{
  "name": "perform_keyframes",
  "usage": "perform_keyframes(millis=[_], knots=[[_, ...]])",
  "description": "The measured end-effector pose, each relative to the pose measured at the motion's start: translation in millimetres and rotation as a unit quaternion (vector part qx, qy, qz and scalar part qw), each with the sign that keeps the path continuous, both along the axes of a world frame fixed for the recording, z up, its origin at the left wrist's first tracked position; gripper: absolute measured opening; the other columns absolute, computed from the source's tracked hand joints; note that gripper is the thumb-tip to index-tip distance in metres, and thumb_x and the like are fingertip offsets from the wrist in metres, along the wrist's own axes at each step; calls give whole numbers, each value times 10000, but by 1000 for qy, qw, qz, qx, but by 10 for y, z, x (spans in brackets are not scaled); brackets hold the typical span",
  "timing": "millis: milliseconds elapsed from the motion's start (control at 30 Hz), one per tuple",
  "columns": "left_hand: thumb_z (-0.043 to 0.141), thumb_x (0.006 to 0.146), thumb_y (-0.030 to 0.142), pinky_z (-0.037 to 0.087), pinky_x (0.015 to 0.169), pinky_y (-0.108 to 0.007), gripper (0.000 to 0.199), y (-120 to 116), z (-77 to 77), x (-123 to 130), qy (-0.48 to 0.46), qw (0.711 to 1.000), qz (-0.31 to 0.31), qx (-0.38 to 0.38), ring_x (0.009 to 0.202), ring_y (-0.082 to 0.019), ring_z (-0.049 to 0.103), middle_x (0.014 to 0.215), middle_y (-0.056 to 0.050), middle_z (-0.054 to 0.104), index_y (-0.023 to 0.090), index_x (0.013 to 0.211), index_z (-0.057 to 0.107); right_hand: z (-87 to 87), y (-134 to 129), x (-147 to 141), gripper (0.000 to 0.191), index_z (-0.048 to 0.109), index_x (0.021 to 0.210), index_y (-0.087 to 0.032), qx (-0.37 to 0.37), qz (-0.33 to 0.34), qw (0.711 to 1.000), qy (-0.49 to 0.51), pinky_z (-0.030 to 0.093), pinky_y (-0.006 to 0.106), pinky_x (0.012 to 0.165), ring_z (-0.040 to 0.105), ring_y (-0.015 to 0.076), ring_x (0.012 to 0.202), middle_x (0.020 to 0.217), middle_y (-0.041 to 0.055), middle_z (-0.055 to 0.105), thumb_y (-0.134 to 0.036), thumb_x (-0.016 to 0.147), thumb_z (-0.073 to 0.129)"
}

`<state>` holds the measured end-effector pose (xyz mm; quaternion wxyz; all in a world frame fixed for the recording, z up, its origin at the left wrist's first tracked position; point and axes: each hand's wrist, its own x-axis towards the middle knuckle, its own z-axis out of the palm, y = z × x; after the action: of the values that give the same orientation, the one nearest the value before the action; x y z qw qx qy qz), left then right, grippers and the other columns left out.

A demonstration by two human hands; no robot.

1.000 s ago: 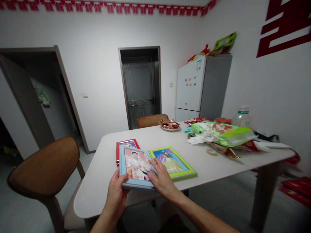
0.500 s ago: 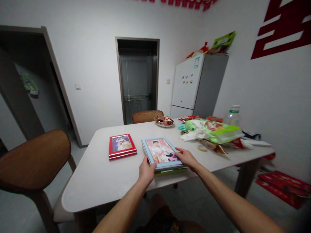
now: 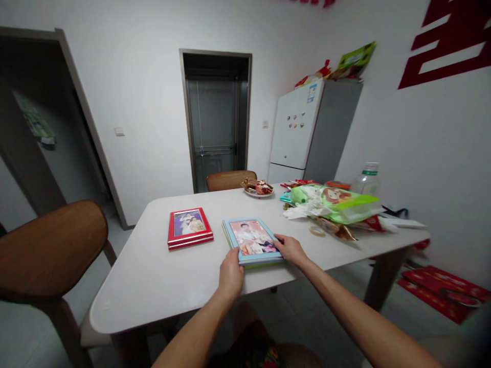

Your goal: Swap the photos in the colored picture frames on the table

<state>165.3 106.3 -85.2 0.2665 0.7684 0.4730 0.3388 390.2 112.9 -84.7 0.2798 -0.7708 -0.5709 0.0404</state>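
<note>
Clearly, the far plate (image 3: 264, 196) holds shiny packets (image 3: 261, 187); nearer, a blue picture frame (image 3: 253, 238) lies on a green frame (image 3: 258, 265), left hand (image 3: 231, 272) grasping its near-left corner, right hand (image 3: 292, 249) gripping its right edge; both arms reach forward.

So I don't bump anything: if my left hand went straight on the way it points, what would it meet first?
The blue picture frame, which your left hand touches at its near left corner. Beyond that, perhaps the plate, though depth is unclear.
</note>
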Motion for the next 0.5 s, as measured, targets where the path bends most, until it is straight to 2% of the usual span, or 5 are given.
perform_keyframes(millis=[167, 267, 333, 400, 500], knots=[[506, 603, 7, 343, 918, -286, 572, 161, 29, 39, 25, 1000, -2, 11, 1051, -206, 481, 1160, -119, 515, 111, 1160, 429, 35, 179, 56, 325, 634, 958, -207, 6, -24, 999, -37, 421, 236, 726, 589, 181, 838, 893, 32, 663, -312, 730, 428], [578, 591, 65, 318, 946, -282, 629, 201, 62, -154, 33, 999, -2, 23, 1110, -207, 432, 1227, -114, 460, 120, 1190, 394, 101, 218, -75, 360, 606, 1001, -142, 37, -52, 996, -61, 391, 307, 805, 544, 226, 926, 985, 103, 621, -301, 742, 413], [584, 603, 83, 269, 981, -281, 630, 263, 90, -388, 35, 999, 13, 34, 1174, -195, 356, 1283, -97, 399, 139, 1198, 383, 152, 243, -305, 387, 562, 1060, -122, 74, -52, 993, -81, 348, 352, 864, 481, 245, 1015, 1109, 130, 545, -291, 757, 391], [566, 622, 75, 211, 1008, -300, 596, 370, 125, -670, 35, 997, 49, 40, 1219, -195, 281, 1313, -98, 353, 140, 1188, 391, 195, 288, -644, 383, 536, 1084, -125, 105, 2, 989, -106, 320, 364, 891, 441, 240, 1056, 1168, 126, 495, -267, 767, 375], [541, 641, 66, 146, 1023, -342, 553, 571, 178, -1085, 25, 992, 123, 33, 1250, -218, 204, 1325, -114, 324, 132, 1170, 397, 227, 414, -1255, 371, 517, 1093, -120, 104, 158, 973, -133, 309, 321, 905, 443, 200, 1048, 1143, 109, 513, -239, 765, 394]])
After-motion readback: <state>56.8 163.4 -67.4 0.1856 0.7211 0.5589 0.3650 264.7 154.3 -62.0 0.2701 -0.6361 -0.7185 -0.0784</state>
